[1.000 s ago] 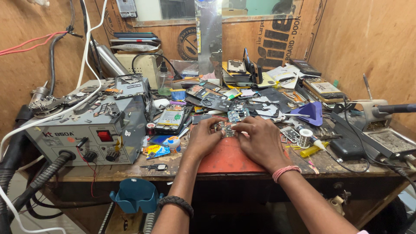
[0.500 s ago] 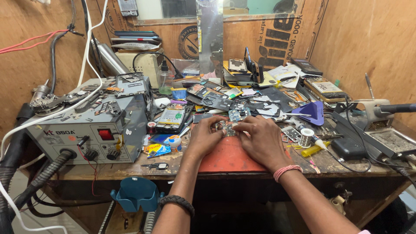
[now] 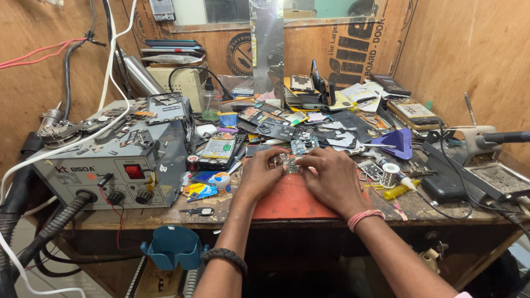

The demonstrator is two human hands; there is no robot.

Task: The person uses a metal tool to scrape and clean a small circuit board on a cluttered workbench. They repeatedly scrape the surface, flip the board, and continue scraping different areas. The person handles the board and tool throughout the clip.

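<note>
A person sits at a cluttered wooden workbench (image 3: 165, 216), both hands meeting over a red work mat (image 3: 292, 203). The left hand (image 3: 262, 175) and right hand (image 3: 331, 174) pinch a small circuit board (image 3: 288, 162) between their fingertips, holding it just above the mat's far edge. Compared with a second ago, almost nothing has moved: the hands stay closed on the board in the same spot, so the fine handling is ongoing. A grey hot-air rework station (image 3: 107, 165) stands to the left; a solder spool (image 3: 390, 174) lies to the right.
</note>
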